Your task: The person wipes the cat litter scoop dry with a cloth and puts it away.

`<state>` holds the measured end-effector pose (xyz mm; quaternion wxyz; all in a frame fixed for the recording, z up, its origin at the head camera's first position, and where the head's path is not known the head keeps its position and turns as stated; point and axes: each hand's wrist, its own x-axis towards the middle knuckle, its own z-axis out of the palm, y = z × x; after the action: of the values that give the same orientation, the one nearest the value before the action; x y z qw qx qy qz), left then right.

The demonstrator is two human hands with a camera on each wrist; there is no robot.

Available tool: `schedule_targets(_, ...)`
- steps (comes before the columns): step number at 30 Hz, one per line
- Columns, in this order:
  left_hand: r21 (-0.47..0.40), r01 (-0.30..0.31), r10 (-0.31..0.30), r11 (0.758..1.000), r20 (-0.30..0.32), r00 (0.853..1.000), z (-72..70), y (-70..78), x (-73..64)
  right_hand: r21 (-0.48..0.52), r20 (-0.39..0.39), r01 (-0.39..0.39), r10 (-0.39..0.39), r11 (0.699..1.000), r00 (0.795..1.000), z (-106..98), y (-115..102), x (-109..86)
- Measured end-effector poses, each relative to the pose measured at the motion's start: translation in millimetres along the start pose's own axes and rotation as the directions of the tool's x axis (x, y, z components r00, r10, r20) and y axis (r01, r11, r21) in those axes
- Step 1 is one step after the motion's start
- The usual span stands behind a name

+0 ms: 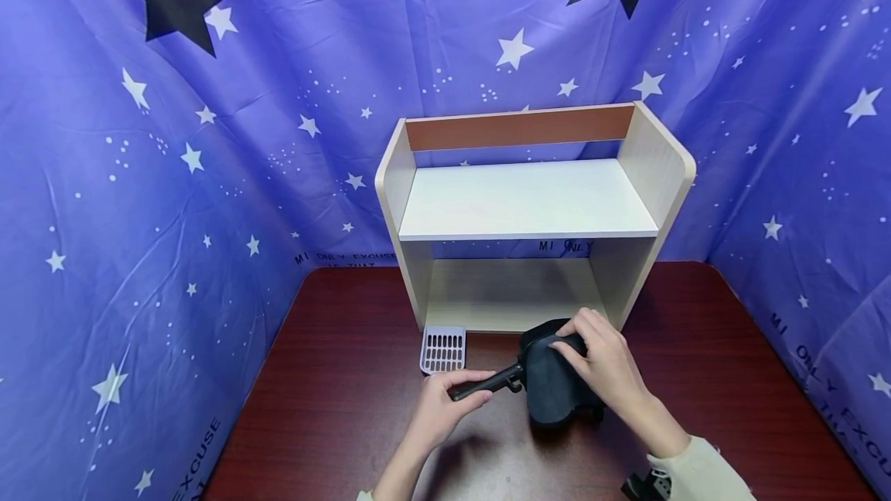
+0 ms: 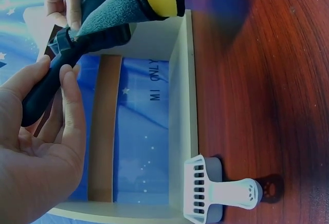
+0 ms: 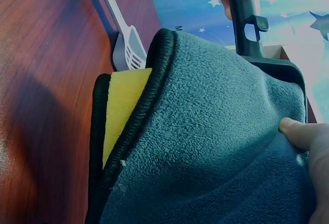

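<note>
A small black dustpan with a notched handle is held above the table. My left hand grips its handle, thumb and fingers curled round it. A folded cloth, grey-blue with a yellow inner side and black edging, lies over the dustpan's wide head and drapes down. My right hand pinches the cloth against the dustpan at its far right part, the thumb on the fabric. The cloth hides much of the dustpan's head, and the right fingers behind it are out of sight.
A two-level shelf unit stands at the back of the dark red table. By its front left corner is a pale slotted scoop with paw prints on its handle. Blue star-patterned curtains enclose the back and sides.
</note>
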<state>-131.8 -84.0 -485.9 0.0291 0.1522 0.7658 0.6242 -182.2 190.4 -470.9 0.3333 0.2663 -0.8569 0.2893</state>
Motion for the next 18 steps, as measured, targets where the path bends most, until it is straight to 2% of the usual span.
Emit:
schedule_targets(8,0.028,0.006,-0.006,1.000,-0.002,1.000,0.6,-0.6,1.2,-0.018,-0.054,-0.004,0.003,1.000,0.999,3.3,2.6,-2.3)
schedule_targets(18,0.025,0.016,-0.016,1.000,0.003,1.000,-0.3,-0.1,1.8,-0.022,-0.076,-0.054,0.052,0.998,0.996,4.3,4.2,-3.9)
